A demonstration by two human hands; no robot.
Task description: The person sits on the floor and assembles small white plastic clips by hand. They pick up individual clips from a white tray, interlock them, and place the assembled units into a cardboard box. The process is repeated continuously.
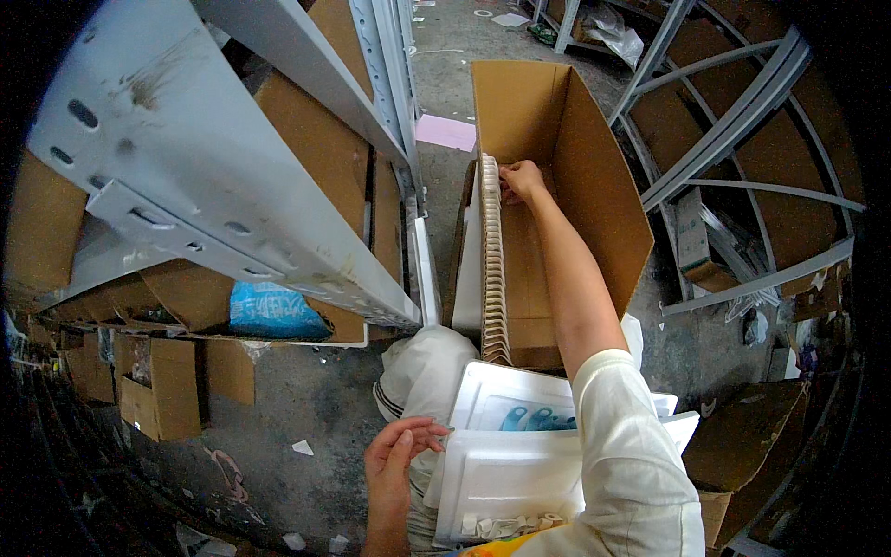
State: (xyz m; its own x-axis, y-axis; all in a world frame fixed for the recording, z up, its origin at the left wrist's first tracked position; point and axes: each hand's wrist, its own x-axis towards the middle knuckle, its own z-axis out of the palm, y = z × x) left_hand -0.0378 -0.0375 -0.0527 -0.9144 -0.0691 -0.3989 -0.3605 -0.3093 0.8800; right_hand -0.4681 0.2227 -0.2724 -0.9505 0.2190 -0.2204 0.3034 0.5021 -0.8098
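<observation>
A tall open cardboard box (594, 148) stands in front of me. Along its left side runs a long row of thin white pieces (492, 260), packed edge to edge. My right hand (523, 181) reaches into the box to the far end of that row; its fingers are bent closed against the pieces, and what they grip is hidden. Beside my lap, my left hand (401, 450) is held with fingers apart and nothing in them. Close to it lie white foam-like trays (506, 473), one with small cream pieces (506, 526), another with blue looped shapes (534, 418).
A grey metal rack (232, 195) looms close on my left, holding cartons and a blue bag (274, 309). Another rack (724, 148) stands at the right. A small open carton (167, 385) and paper scraps (302, 447) are on the concrete floor, with a pink sheet (445, 132) farther off.
</observation>
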